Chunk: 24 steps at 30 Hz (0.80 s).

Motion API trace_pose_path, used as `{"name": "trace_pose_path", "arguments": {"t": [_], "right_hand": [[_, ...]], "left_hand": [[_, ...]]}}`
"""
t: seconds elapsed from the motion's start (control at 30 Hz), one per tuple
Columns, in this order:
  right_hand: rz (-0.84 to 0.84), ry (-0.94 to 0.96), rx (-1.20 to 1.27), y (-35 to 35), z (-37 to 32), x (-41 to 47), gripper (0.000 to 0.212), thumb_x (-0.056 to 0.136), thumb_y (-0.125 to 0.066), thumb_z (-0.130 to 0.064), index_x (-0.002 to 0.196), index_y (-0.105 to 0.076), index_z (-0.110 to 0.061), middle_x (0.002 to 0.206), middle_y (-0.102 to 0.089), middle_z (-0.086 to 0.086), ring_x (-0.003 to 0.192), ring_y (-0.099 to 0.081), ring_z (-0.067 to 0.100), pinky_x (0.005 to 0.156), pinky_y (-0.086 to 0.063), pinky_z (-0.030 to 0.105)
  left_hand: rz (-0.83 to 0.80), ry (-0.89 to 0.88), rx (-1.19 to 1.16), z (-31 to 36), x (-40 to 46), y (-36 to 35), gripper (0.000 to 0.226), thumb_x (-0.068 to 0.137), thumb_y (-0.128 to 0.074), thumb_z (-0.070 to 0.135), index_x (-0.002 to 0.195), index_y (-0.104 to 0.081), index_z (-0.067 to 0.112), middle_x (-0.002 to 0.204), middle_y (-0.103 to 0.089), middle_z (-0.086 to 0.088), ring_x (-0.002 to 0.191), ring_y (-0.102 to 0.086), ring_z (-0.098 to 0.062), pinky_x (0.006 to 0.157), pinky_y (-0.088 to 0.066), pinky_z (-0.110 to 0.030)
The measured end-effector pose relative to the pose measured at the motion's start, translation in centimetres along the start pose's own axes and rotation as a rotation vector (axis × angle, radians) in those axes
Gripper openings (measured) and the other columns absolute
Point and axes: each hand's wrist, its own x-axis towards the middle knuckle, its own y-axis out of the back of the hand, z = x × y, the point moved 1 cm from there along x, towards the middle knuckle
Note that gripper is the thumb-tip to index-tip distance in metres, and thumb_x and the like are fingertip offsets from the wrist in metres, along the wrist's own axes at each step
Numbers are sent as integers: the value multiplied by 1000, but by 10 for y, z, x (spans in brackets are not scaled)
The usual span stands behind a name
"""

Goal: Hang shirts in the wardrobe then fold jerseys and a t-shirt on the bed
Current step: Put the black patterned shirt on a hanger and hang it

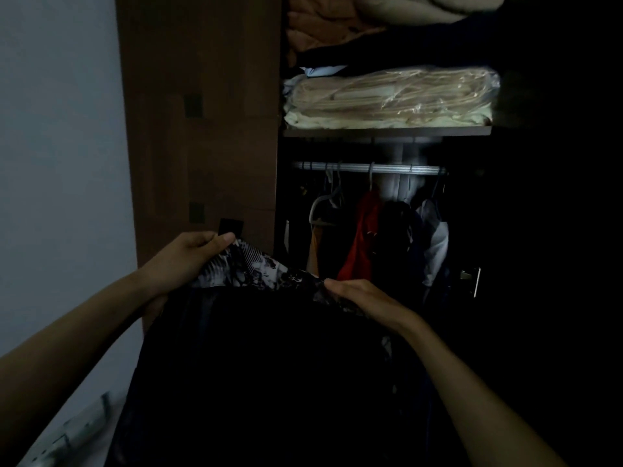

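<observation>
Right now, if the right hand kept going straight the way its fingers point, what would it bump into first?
The right hand points left and slightly up across the patterned shirt, so it would probably meet the left hand gripping the other end. Depth is hard to judge in this dim picture.

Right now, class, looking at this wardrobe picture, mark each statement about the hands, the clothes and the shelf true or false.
1. Both hands, left hand and right hand, grip the black-and-white patterned shirt. True.
2. The metal hanging rail is bare. False: clothes hang from it, including a red garment.
3. Plastic-wrapped cream bedding lies on the wooden shelf above the rail. True.
4. The patterned shirt already hangs on the rail. False: it is held below it.
</observation>
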Motion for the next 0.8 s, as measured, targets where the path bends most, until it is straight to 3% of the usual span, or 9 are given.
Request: {"name": "trace_pose_path", "arguments": {"t": [0.17,0.3,0.4,0.53,0.67,0.73,0.8], "right_hand": [[89,-124,-50,19,6,16,66,84,-45,-80,101,-79,-27,104,-77,-4,102,-71,11,101,-46,31],[69,-252,-102,40,9,40,83,78,-37,-88,105,-75,-20,110,-73,-2,109,-66,16,100,-44,32],[145,-263,-155,57,5,74,88,81,-35,-87,108,-70,-10,101,-71,7,96,-69,24,92,-54,37],[358,-137,89,78,-23,145,78,93,-44,-69,128,-57,0,102,-70,18,92,-72,30,84,-60,41],[428,-156,313,95,-54,230,77,92,-49,-66,145,-42,-10,129,-57,15,100,-61,28,85,-56,38],[402,-229,348,100,-58,268,77,92,-48,-67,145,-42,-12,131,-54,12,103,-55,26,85,-50,37],[388,-258,367,102,-53,301,75,92,-51,-65,145,-40,-13,124,-55,10,98,-54,23,78,-48,34]], "left_hand": [[-66,51,-112,5,16,-19,41,100,-53,35,115,-70,2,113,-75,-11,108,-70,-27,105,-45,-43],[-134,6,-170,14,33,-33,59,90,-61,46,120,-64,-5,117,-73,-18,116,-65,-38,111,-39,-53],[-161,5,-158,17,49,-38,74,83,-69,55,118,-60,-9,119,-69,-25,117,-62,-45,108,-40,-54],[-153,33,-187,8,72,-39,47,98,-62,38,113,-64,-6,118,-69,-26,114,-64,-43,99,-44,-44],[-151,40,-148,-1,82,-34,57,94,-66,44,114,-62,-9,120,-66,-31,115,-63,-45,102,-43,-47],[-141,53,-117,-8,84,-29,66,89,-69,50,115,-61,-10,120,-64,-33,115,-63,-46,107,-41,-53],[-134,73,-75,-15,83,-22,73,83,-71,55,115,-61,-9,118,-66,-31,115,-64,-43,105,-42,-51]]}}
